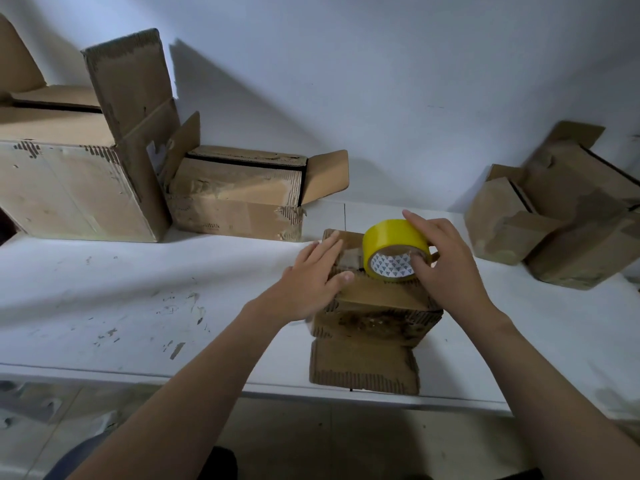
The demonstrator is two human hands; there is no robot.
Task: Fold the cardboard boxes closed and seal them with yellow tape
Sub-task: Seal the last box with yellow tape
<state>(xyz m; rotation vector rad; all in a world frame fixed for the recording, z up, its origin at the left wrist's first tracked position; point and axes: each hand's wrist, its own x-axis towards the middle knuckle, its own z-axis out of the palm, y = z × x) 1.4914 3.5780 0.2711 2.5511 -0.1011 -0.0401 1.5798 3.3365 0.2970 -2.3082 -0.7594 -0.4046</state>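
Dim, cool light on my feed, bluish cast over the wall [381, 64]. Large box [69, 181] throws a long soft shadow rightward up the wall, so I read the light as coming from the left. Tape roll [391, 233] is the brightest tone. Edges bow and stretch; boxes at right [561, 220] look smeared, left hand [311, 282] slightly blurred

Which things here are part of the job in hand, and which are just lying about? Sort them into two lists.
In hand: small box, pressed by the left hand; yellow tape roll, gripped by the right hand.
Lying about, open: large box at left; low box beside it; pile of boxes at right.
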